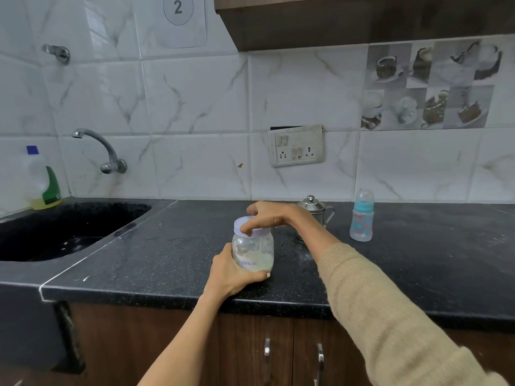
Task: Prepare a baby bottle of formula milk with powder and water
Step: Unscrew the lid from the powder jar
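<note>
Near the front edge of the counter [390, 277], approx. mid-length, stands the formula jar [253, 253]: clear plastic, upright, w/ pale powder filling its lower part and a blue printed word on the wall. Left hand [232, 274] grips the jar body from the left side, fingers curled round the lower wall, thumb tip showing at the base on the right. Right hand [269, 215] comes from above, fingers curled over the pale lilac lid [245, 222], pinching its rim; lid sits on the jar mouth. Right forearm wears a tan knit sleeve [376, 310]; left forearm bare.

Behind the right hand, toward the back edge, a steel pot [315, 208] w/ knobbed lid and side handle, partly hidden by the wrist. Baby bottle [361, 218] stands upright to the right of the pot, well apart from the jar: clear body, teal collar, clear dome cap on.

Left end of the counter: black sink [69, 229], wall tap [103, 151] above it, detergent bottle [44, 182] at the sink's back-left corner. Socket plate [296, 145] on the tiled wall.
</note>
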Demonstrator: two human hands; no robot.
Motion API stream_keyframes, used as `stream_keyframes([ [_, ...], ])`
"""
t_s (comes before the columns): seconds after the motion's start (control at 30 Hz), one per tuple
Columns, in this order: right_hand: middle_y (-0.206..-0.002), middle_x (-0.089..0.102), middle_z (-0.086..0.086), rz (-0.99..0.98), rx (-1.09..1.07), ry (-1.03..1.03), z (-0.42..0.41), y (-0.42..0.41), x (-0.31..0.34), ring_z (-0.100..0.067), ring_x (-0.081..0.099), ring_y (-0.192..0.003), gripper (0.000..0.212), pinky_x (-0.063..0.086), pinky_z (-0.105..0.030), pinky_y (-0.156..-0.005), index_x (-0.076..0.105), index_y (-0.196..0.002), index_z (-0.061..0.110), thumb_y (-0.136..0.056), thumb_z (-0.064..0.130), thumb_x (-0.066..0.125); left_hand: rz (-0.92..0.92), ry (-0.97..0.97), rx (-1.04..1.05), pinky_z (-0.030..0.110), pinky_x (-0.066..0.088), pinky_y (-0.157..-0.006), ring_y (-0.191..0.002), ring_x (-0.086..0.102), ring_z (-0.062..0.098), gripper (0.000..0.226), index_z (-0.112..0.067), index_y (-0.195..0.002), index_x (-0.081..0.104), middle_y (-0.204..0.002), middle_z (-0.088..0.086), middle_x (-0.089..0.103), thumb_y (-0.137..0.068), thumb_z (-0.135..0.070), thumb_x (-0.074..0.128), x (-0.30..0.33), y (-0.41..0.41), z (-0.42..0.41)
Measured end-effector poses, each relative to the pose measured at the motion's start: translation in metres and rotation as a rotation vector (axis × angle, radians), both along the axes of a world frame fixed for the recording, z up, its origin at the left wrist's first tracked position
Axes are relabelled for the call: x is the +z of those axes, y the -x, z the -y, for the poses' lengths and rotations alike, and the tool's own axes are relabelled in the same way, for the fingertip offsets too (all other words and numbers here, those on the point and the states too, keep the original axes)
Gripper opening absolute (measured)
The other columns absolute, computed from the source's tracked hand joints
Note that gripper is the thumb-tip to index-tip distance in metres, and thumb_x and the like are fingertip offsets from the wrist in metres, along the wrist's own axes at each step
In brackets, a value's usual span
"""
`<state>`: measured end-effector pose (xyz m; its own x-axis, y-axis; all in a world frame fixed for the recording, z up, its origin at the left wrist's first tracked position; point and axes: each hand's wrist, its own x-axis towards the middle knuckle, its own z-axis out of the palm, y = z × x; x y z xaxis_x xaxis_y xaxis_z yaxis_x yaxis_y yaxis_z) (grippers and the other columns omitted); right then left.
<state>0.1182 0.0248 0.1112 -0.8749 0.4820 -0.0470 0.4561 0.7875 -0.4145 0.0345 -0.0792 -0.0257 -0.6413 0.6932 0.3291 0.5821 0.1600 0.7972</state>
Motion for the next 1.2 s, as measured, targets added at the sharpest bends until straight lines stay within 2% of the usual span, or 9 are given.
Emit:
stream_keyframes([
  [0.1, -0.112, 0.055, 0.002, 0.031, -0.065, -0.072, -0.001, -0.001, -0.003, -0.020, 0.055, -0.102, 0.087, 0.045, -0.033, -0.081, 0.055, -0.117, 0.015, -0.052, 0.070, 0.069, -0.003, 0.009, -0.006, 0.028, 0.051, -0.083, -0.099, 0.059, 0.012, 0.089, -0.024, -0.117, 0.048, -0.108, -0.008, 0.061, -0.041, -0.056, 0.083, 0.000, 0.001, 0.000],
  [0.2, -0.098, 0.063, -0.001, 0.026, -0.087, -0.117, -0.005, 0.001, -0.006, -0.018, 0.060, -0.086, 0.071, 0.045, -0.031, -0.069, 0.060, -0.100, 0.012, -0.056, 0.067, 0.072, 0.003, 0.008, 0.002, 0.031, 0.053, -0.085, -0.099, 0.060, 0.012, 0.089, -0.024, -0.115, 0.049, -0.107, -0.008, 0.062, -0.039, -0.057, 0.084, 0.000, 0.001, 0.001],
  [0.3, -0.103, 0.065, -0.005, -0.038, -0.046, -0.094, -0.004, 0.000, -0.001, -0.018, 0.059, -0.084, 0.059, 0.044, -0.030, -0.067, 0.063, -0.102, 0.009, -0.062, 0.050, 0.076, 0.012, 0.013, -0.008, 0.031, 0.053, -0.085, -0.099, 0.060, 0.012, 0.090, -0.025, -0.114, 0.048, -0.108, -0.008, 0.062, -0.038, -0.058, 0.083, 0.000, 0.001, 0.001],
  [0.53, -0.119, 0.056, -0.011, -0.299, -0.026, -0.057, -0.004, -0.004, 0.020, -0.027, 0.056, -0.107, 0.064, 0.050, -0.040, -0.091, 0.054, -0.122, 0.002, -0.071, 0.032, 0.076, 0.012, 0.011, -0.005, 0.029, 0.051, -0.087, -0.101, 0.059, 0.012, 0.089, -0.024, -0.116, 0.048, -0.110, -0.009, 0.061, -0.040, -0.053, 0.087, 0.002, -0.002, 0.002],
  [0.77, -0.097, 0.054, -0.005, -0.344, -0.186, -0.067, -0.031, -0.003, 0.012, -0.020, 0.051, -0.083, 0.053, 0.036, -0.023, -0.052, 0.054, -0.099, 0.008, -0.065, 0.041, 0.078, 0.006, 0.027, -0.016, 0.035, 0.051, -0.091, -0.102, 0.059, 0.013, 0.076, -0.033, -0.104, 0.045, -0.108, -0.010, 0.060, -0.041, -0.052, 0.084, 0.006, -0.007, 0.006],
  [0.93, -0.098, 0.053, -0.005, -0.315, -0.276, -0.061, -0.051, 0.006, -0.006, -0.020, 0.051, -0.086, 0.061, 0.035, -0.022, -0.051, 0.056, -0.112, 0.003, -0.067, 0.037, 0.079, 0.015, 0.029, -0.020, 0.030, 0.051, -0.087, -0.100, 0.060, 0.010, 0.073, -0.033, -0.104, 0.047, -0.106, -0.013, 0.061, -0.044, -0.050, 0.085, 0.006, -0.003, 0.004],
  [1.03, -0.105, 0.058, -0.008, -0.292, -0.305, -0.039, -0.066, 0.021, -0.025, -0.022, 0.054, -0.090, 0.066, 0.039, -0.026, -0.061, 0.056, -0.113, 0.003, -0.065, 0.042, 0.081, 0.046, 0.013, -0.012, 0.027, 0.050, -0.083, -0.097, 0.060, 0.005, 0.075, -0.030, -0.107, 0.052, -0.101, -0.014, 0.064, -0.044, -0.049, 0.087, 0.001, 0.001, 0.001],
  [1.13, -0.099, 0.056, -0.010, -0.224, -0.295, -0.028, -0.079, 0.039, -0.048, -0.022, 0.051, -0.086, 0.035, 0.039, -0.028, -0.069, 0.057, -0.088, 0.006, -0.075, 0.033, 0.075, 0.069, 0.002, -0.014, 0.027, 0.052, -0.084, -0.096, 0.061, 0.003, 0.082, -0.032, -0.111, 0.053, -0.101, -0.015, 0.066, -0.039, -0.054, 0.086, -0.004, 0.007, -0.002],
  [1.2, -0.094, 0.053, -0.010, -0.172, -0.299, -0.020, -0.086, 0.051, -0.064, -0.021, 0.049, -0.083, 0.028, 0.038, -0.028, -0.070, 0.041, -0.066, 0.013, -0.084, 0.016, 0.063, 0.074, -0.003, -0.023, 0.027, 0.052, -0.085, -0.096, 0.062, 0.002, 0.084, -0.034, -0.113, 0.053, -0.102, -0.016, 0.067, -0.039, -0.057, 0.086, -0.008, 0.010, -0.005],
])
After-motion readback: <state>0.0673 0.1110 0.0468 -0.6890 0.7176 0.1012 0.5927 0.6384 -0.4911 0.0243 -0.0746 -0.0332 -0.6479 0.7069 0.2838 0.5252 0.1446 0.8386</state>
